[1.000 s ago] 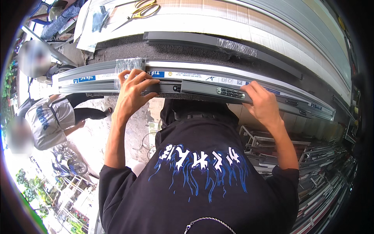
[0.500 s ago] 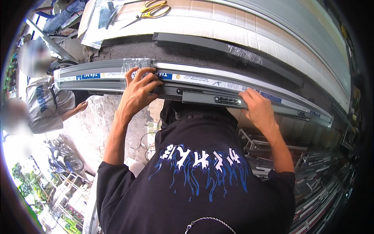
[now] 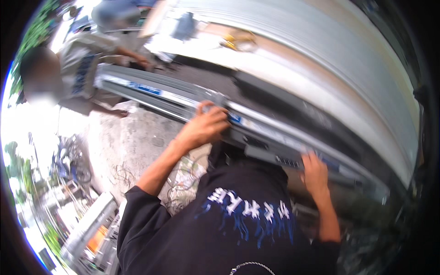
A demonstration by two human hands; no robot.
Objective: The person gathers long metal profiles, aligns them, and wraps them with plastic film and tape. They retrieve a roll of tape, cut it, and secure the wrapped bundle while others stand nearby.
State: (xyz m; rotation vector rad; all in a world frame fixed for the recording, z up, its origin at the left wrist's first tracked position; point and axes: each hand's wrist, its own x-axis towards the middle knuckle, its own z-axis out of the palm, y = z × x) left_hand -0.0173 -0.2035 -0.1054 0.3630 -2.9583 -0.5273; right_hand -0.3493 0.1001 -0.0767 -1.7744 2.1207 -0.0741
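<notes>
A long bundle of grey metal profiles (image 3: 172, 89) with a white and blue label strip lies slantwise in front of me on a dark surface. Clear plastic film (image 3: 208, 95) is wound round it near its middle. My left hand (image 3: 206, 123) has its fingers curled over the bundle at this film. A shorter grey profile (image 3: 262, 154), with a dark slotted piece on its face, lies along the bundle's near side. Round its right end my right hand (image 3: 315, 172) is closed, fingers on top. Motion blurs the picture, so fingertip contact is hard to see.
Behind the bundle lies a dark profile (image 3: 275, 98) with film on it. Yellow-handled scissors (image 3: 240, 40) rest on cardboard (image 3: 211, 48) beyond. A co-worker in a light shirt (image 3: 82, 64) stands at the bundle's far left end. A motorbike (image 3: 71, 160) is parked at left.
My view has swung, so the bundle now slants down to the right and the co-worker appears nearer its left end. Both hands keep their places on the profiles.
</notes>
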